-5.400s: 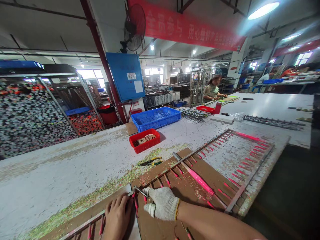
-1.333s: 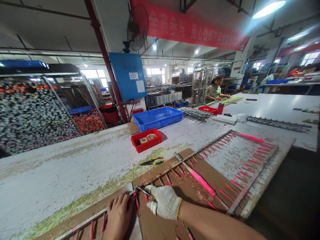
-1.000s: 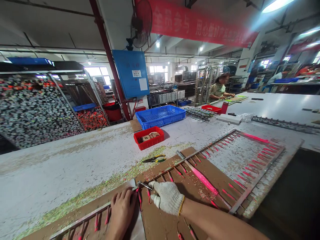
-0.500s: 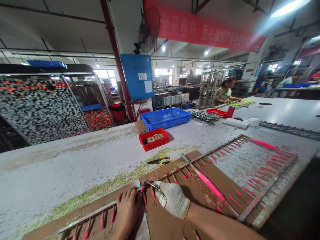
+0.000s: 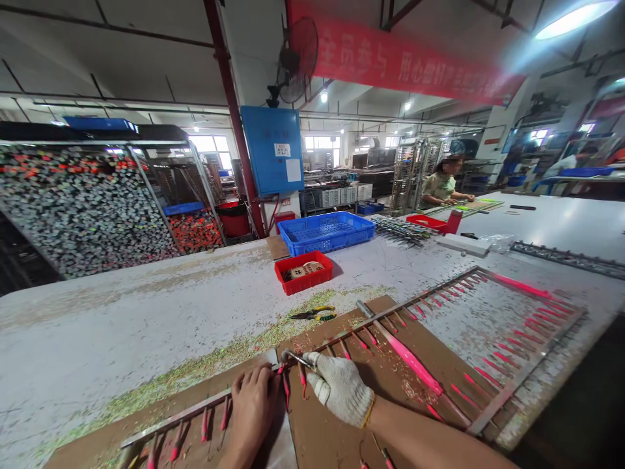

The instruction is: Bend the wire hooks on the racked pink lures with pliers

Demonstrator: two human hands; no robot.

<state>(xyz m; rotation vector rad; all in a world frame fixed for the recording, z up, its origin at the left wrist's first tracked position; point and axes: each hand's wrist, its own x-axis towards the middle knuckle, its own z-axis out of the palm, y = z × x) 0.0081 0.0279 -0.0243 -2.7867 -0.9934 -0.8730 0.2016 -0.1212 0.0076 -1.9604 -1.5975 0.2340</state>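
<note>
My bare left hand (image 5: 254, 398) is curled over a long metal bar (image 5: 180, 417) with pink-coated pieces hanging along it. My right hand (image 5: 342, 389), in a white knitted glove, grips a slim metal tool (image 5: 299, 358) with a rounded dark head. That head is at the bar, just right of my left fingertips; whether it touches is unclear. Below it hang a pink-coated piece (image 5: 286, 387) with a thin hook-like end and another pink piece (image 5: 303, 381). To the right, a metal frame (image 5: 527, 378) carries rows of similar pink pieces, with a pink-coated rod (image 5: 415, 365) across it.
Brown cardboard (image 5: 332, 423) lies under the work. Pliers with yellow and green handles (image 5: 315, 313) lie beyond, among scattered coloured chips (image 5: 205, 368). Farther back stand a red bin (image 5: 305, 282) and a blue crate (image 5: 327, 244). A person (image 5: 442, 185) sits across the table.
The view has shifted slightly, so everything appears a little farther right. Both hands keep nearly the same place and grip, with the tool head still at the bar.
</note>
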